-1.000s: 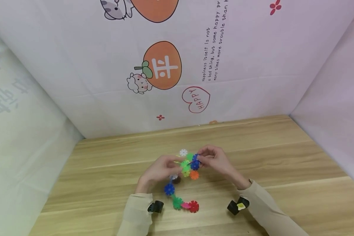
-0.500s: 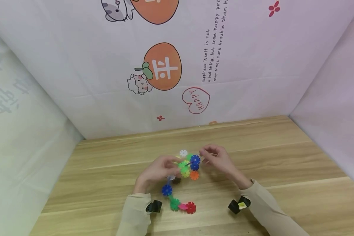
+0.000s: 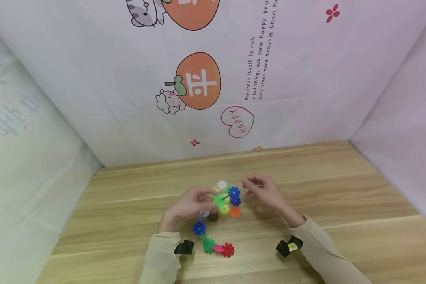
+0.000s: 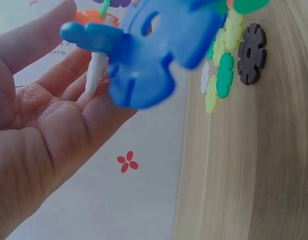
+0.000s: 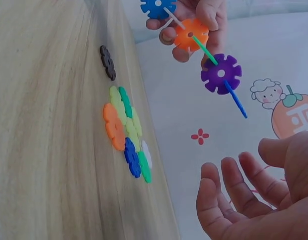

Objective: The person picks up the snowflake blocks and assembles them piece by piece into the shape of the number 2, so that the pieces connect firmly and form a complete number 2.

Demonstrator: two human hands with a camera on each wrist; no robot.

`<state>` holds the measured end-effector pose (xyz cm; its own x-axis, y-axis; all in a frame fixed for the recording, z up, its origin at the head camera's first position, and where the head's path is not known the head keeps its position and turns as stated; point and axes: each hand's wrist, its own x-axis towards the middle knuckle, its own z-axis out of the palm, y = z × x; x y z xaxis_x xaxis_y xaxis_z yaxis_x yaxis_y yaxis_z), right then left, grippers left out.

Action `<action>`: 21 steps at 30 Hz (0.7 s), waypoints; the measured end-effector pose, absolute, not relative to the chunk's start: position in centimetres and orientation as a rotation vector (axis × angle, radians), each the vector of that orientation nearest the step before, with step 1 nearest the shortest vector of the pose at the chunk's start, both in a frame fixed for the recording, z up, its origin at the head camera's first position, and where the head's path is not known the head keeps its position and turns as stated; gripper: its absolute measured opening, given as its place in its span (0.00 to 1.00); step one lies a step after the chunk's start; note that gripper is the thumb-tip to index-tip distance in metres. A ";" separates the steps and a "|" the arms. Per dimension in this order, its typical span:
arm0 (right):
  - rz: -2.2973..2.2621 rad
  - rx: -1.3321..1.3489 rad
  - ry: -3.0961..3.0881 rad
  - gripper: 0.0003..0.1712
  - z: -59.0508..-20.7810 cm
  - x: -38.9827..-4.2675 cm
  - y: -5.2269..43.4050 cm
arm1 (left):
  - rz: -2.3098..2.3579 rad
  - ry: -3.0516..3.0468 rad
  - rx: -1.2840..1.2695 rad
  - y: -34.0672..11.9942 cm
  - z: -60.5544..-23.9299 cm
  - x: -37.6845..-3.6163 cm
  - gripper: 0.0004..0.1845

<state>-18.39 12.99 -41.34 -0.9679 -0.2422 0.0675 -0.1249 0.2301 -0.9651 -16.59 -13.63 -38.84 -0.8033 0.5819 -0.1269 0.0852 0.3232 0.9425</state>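
Note:
My left hand [image 3: 191, 205] pinches a chain of snowflake discs [image 5: 191, 35] joined by thin sticks, lifted off the wooden table [image 3: 340, 189]. In the right wrist view the chain shows a blue disc, an orange disc and a purple disc [image 5: 221, 73] with a blue stick poking out of its end. Close to my left palm [image 4: 44, 140] a blue disc [image 4: 154, 50] sits on a white stick. My right hand [image 3: 258, 188] hovers just right of the chain's end with fingers [image 5: 233, 190] loosely curled, holding nothing.
Below the hands, a flat cluster of orange, yellow, green, blue and white discs [image 5: 126, 135] lies on the table beside a brown disc [image 5: 108, 62]. More joined discs, green and red [image 3: 228, 249], show near my left wrist. Printed sheets [image 3: 198, 83] wall the back and both sides.
My right hand has let go of the disc at the chain's end and drawn back a little to the right. The left hand keeps its hold on the chain.

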 end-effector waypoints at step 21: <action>-1.670 -0.366 2.414 0.14 -43.4 -20.6 11.7 | 1.512 2.114 0.600 -13.9 -39.0 -16.7 0.18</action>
<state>-20.64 11.73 -43.40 -0.9529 -0.3030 -0.0104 -0.0971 0.3375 -0.9363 -16.74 -13.93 -38.98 -0.7939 0.5959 -0.1206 0.0782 0.2969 0.9517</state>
